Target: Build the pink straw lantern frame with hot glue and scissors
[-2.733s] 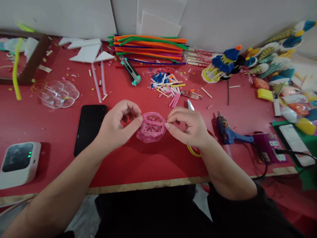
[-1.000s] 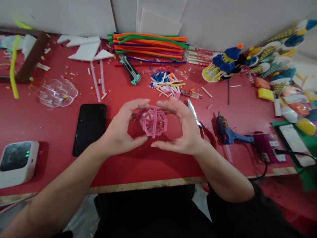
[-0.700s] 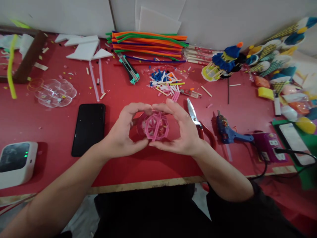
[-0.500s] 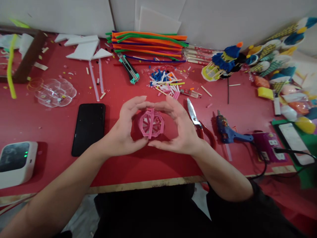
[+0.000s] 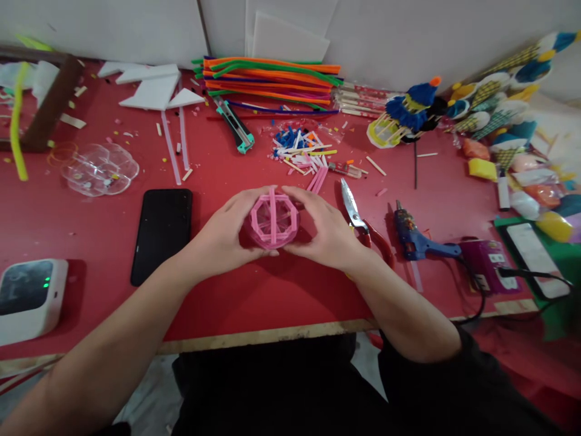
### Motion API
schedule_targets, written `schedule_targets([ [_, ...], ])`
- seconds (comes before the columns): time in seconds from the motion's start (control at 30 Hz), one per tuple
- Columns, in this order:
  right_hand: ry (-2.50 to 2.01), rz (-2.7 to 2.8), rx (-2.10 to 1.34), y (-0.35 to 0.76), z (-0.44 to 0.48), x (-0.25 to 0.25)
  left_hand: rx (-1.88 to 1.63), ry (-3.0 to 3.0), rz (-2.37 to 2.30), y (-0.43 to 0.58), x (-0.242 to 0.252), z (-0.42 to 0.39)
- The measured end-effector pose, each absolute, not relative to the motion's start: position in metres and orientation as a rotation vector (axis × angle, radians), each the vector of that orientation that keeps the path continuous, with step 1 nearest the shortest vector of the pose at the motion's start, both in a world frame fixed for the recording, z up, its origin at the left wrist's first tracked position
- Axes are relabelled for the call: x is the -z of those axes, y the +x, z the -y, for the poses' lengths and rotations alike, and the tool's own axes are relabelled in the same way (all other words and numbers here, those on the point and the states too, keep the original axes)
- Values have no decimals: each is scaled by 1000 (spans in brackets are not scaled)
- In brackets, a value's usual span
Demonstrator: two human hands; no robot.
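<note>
A small pink many-sided basket frame (image 5: 273,225), made of thin sticks, sits between my hands near the middle of the red table. One pink bar crosses over its top, and spoke-like sticks show inside. My left hand (image 5: 231,233) curves round its left side, fingers behind and thumb in front. From the right, my right hand (image 5: 320,227) cups it the same way. Whether the frame's base rests on the table, I cannot tell. Red-handled scissors (image 5: 356,209) lie just beyond my right hand, and several loose pink sticks (image 5: 318,178) are behind it.
A black phone (image 5: 162,236) lies left of my hands, a white device (image 5: 31,297) further left. Behind are a utility knife (image 5: 233,124), pipe cleaners (image 5: 272,82) and cut sticks (image 5: 299,148). On the right, a blue glue gun (image 5: 420,239) lies by a purple power block (image 5: 490,263).
My hands have closed in around the pink frame and lowered slightly at the fingertips. The frame now shows its top more squarely, with the bar still upright in view.
</note>
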State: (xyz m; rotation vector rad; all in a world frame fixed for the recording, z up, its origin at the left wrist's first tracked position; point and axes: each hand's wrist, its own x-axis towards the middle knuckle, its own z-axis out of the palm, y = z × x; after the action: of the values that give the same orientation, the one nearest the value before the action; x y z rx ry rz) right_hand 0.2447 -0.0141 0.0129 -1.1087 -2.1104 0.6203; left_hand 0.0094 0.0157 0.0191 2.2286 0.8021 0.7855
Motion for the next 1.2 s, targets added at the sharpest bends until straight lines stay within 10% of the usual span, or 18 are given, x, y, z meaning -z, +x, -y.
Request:
schedule_targets([
  [1.2, -859, 2105, -296, 236, 24, -26, -876, 2210, -713, 15, -15, -10],
])
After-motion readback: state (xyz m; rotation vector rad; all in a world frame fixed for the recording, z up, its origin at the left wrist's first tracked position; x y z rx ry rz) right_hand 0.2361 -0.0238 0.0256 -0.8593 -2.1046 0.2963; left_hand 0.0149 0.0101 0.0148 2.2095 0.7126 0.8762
